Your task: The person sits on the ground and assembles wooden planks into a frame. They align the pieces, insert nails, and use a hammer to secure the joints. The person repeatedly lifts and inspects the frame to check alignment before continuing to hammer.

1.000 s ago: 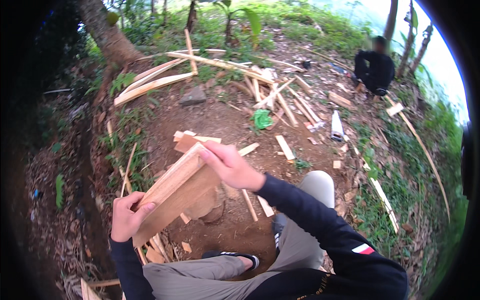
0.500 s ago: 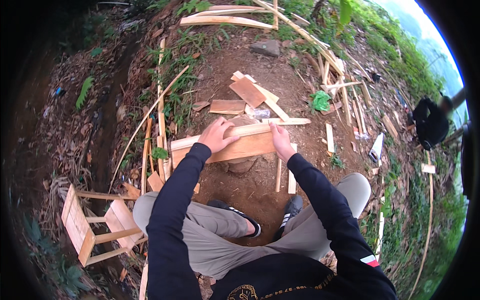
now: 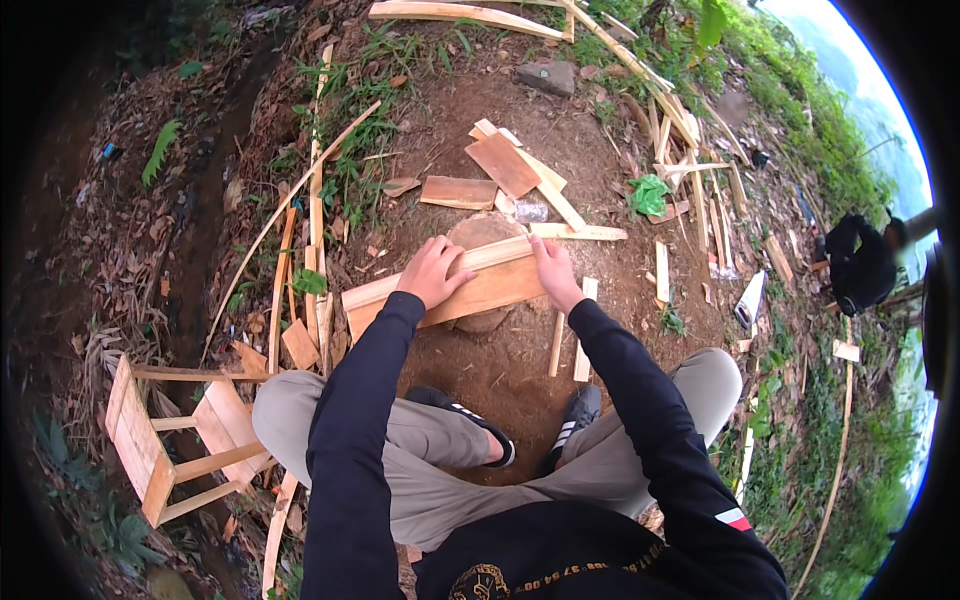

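Observation:
Across a round wooden stump [image 3: 487, 229], both my hands steady a pale wooden board [image 3: 492, 287] with thin wooden strips [image 3: 385, 286] lying along its far edge. My left hand [image 3: 434, 272] bends its fingers over the strips and board near the middle. At the right end, my right hand [image 3: 556, 268] pinches the board and strips between thumb and fingers. The board slants, its right end farther from me than its left. Just beyond the right hand lies a loose pointed strip [image 3: 590, 232] on the ground.
Reddish offcuts [image 3: 502, 165] lie past the stump. A small wooden stool frame [image 3: 140, 430] rests on its side by my left knee. Rightward are a handsaw [image 3: 750, 298], a green plastic bag [image 3: 648, 194], a pile of sticks [image 3: 690, 150] and a crouching person [image 3: 860, 265].
The board has turned slightly, its right end swinging away from me; more of the stump's top shows. Both hands keep their hold. The whole view has shifted a little.

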`<state>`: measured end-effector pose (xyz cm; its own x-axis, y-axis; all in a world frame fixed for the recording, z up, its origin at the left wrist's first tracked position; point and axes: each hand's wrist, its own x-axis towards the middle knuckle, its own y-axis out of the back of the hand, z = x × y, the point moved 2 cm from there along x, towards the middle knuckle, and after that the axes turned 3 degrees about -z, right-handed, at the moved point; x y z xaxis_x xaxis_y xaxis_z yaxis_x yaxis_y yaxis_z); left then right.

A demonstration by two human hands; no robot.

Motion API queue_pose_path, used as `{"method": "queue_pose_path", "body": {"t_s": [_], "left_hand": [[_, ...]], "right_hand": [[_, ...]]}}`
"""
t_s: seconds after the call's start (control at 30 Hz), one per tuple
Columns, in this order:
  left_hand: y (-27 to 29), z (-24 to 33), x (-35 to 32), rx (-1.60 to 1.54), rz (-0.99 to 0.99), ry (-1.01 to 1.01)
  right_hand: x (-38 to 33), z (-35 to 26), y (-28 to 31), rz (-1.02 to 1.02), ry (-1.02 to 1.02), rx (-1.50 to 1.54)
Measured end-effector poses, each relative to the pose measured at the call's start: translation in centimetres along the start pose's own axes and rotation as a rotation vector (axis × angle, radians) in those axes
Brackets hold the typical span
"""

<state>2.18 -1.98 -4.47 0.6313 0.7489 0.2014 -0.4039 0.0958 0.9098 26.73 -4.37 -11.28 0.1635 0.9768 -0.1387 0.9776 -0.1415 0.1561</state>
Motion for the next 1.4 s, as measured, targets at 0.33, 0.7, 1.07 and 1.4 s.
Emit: {"method": "queue_pose_path", "body": {"t_s": [0.33,0.7,1.07,1.4], "left_hand": [[-0.4,4.5,1.9,0.099,0.147,-0.042],[-2.8,5.3,1.8,0.003,0.225,0.019],[-4.8,4.9,1.0,-0.003,0.322,0.011],[-6.1,5.8,2.5,-0.032,0.363,-0.058]], "right_hand": [[0.9,-0.8,-2.0,0.07,0.111,0.131],[1.4,-1.5,-0.1,0.044,0.157,-0.169],[1.3,-4.8,1.8,-0.237,0.117,-0.718],[3.7,1.4,3.9,0.074,0.102,-0.592]]}}
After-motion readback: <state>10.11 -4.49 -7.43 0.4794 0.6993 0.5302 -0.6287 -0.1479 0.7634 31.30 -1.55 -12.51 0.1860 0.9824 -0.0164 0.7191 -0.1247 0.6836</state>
